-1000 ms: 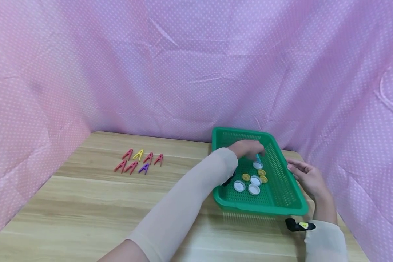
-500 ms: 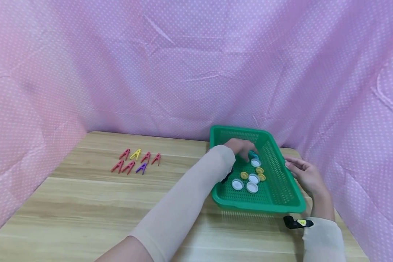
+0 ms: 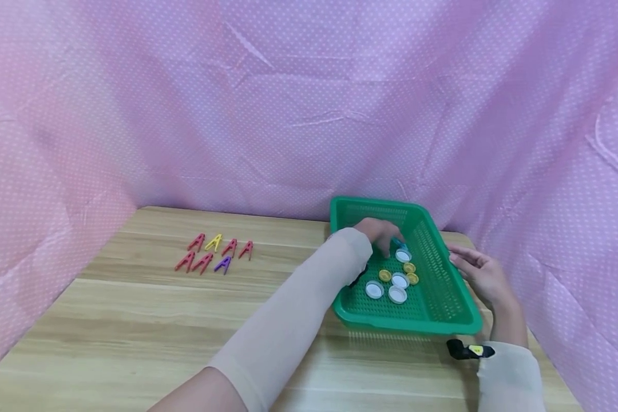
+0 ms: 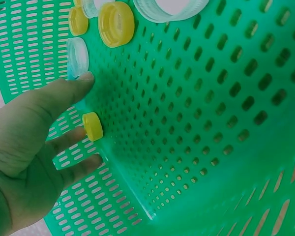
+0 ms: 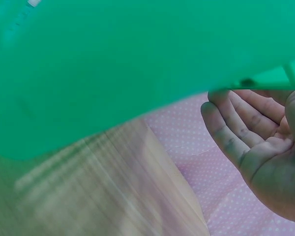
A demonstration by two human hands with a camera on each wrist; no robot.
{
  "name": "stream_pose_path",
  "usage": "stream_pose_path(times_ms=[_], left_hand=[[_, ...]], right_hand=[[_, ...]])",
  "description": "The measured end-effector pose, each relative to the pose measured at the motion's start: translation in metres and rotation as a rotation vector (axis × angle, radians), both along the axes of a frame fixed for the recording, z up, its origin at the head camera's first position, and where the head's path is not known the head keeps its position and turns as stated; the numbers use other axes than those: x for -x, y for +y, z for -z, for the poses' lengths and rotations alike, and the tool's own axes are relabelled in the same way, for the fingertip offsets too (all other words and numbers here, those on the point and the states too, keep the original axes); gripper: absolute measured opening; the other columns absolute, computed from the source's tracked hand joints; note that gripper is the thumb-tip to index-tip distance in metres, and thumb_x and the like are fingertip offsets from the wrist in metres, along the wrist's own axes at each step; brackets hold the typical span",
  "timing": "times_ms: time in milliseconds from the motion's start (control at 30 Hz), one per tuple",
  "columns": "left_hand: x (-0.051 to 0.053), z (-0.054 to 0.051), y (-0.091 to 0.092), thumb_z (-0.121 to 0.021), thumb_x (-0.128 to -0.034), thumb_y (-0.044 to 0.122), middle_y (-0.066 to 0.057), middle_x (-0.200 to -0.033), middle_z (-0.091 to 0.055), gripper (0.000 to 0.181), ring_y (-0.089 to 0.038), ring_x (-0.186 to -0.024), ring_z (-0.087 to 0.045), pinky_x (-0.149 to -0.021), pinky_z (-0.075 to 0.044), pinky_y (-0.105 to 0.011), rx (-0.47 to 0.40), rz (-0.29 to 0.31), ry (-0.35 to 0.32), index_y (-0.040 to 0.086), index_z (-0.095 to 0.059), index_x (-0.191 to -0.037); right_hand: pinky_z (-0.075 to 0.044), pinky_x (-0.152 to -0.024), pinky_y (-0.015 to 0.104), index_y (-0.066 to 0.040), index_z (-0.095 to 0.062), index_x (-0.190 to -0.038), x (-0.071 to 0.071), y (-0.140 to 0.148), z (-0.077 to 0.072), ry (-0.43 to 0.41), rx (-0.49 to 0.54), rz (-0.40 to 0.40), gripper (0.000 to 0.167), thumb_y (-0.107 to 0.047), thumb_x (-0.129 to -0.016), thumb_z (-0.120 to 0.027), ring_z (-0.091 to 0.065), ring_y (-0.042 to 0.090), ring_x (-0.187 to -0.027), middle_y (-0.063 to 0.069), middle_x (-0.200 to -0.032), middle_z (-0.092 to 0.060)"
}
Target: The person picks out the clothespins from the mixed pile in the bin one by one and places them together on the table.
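Observation:
A green plastic basket [image 3: 401,327] stands at the table's right, with several white bottle caps [image 3: 397,294] and yellow bottle caps [image 3: 412,278] on its floor. My left hand [image 3: 381,232] reaches inside it, fingers pointing down, beside a blue piece [image 3: 400,244] whose kind I cannot tell. In the left wrist view the thumb [image 4: 71,93] lies by a white cap [image 4: 77,56], and two fairly straight fingers are near a yellow cap [image 4: 92,126]. The index finger is hidden. My right hand [image 3: 486,278] touches the basket's right rim from outside, fingers extended beneath it [image 5: 246,120].
Several clothespins lie in two rows on the wooden table [image 3: 159,320] at the left: red [image 3: 203,262], a yellow one [image 3: 214,242] and a purple one [image 3: 223,264]. Pink dotted cloth [image 3: 237,114] rises behind the table and at both sides.
My left hand has drawn back slightly left and lower within the basket, its fingers now pointing down beside the blue piece. My right hand stays at the rim.

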State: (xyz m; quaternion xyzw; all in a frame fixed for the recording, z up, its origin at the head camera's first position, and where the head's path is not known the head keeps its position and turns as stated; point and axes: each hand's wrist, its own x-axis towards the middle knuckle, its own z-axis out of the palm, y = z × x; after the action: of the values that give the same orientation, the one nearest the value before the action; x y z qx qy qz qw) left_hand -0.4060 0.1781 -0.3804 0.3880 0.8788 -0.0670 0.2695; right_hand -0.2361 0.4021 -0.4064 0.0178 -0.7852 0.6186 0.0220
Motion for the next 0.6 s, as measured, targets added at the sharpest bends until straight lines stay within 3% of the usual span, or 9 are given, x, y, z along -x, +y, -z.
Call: stream_pose_path(times_ms=[167,333,433,600], left_hand=[[0.0012,0.0037,0.0043,-0.069,-0.0968,0.042,0.016,-0.167,-0.020,0.069,-0.009,-0.154,-0.017,-0.119,-0.029,-0.030,-0.006,0.004,0.014,0.051,-0.033,-0.155],[0.0011,0.0048,0.0026,-0.071,-0.0964,0.036,0.012,-0.158,-0.039,0.066,-0.009,-0.145,-0.035,-0.113,-0.037,-0.028,-0.066,0.019,0.026,0.043,-0.041,-0.154],[0.0005,0.0047,0.0005,-0.072,-0.0966,0.032,0.011,-0.150,-0.048,0.061,-0.008,-0.137,-0.044,-0.108,-0.041,-0.025,-0.097,0.012,0.006,0.038,-0.048,-0.152],[0.0016,0.0040,-0.0028,-0.073,-0.0964,0.029,0.011,-0.144,-0.054,0.047,-0.008,-0.133,-0.048,-0.103,-0.044,-0.024,-0.162,0.007,-0.022,0.032,-0.061,-0.141]], right_hand=[[-0.055,-0.082,0.018,0.000,-0.058,-0.140,-0.0013,-0.0003,-0.0005,-0.014,0.027,0.007,0.044,-0.022,-0.102,-0.066,-0.068,0.000,-0.098,-0.012,-0.109,-0.071],[-0.055,-0.082,0.018,0.001,-0.057,-0.141,-0.0015,-0.0015,-0.0030,-0.009,0.011,0.004,0.048,-0.024,-0.102,-0.066,-0.068,0.001,-0.099,-0.013,-0.110,-0.071],[-0.055,-0.082,0.018,0.003,-0.056,-0.141,-0.0013,-0.0017,-0.0035,-0.010,0.000,0.005,0.049,-0.024,-0.102,-0.066,-0.067,0.000,-0.099,-0.013,-0.109,-0.071],[-0.055,-0.082,0.018,0.003,-0.054,-0.143,0.0000,-0.0008,-0.0025,-0.013,-0.014,0.004,0.052,-0.026,-0.101,-0.067,-0.067,0.000,-0.099,-0.013,-0.110,-0.071]])
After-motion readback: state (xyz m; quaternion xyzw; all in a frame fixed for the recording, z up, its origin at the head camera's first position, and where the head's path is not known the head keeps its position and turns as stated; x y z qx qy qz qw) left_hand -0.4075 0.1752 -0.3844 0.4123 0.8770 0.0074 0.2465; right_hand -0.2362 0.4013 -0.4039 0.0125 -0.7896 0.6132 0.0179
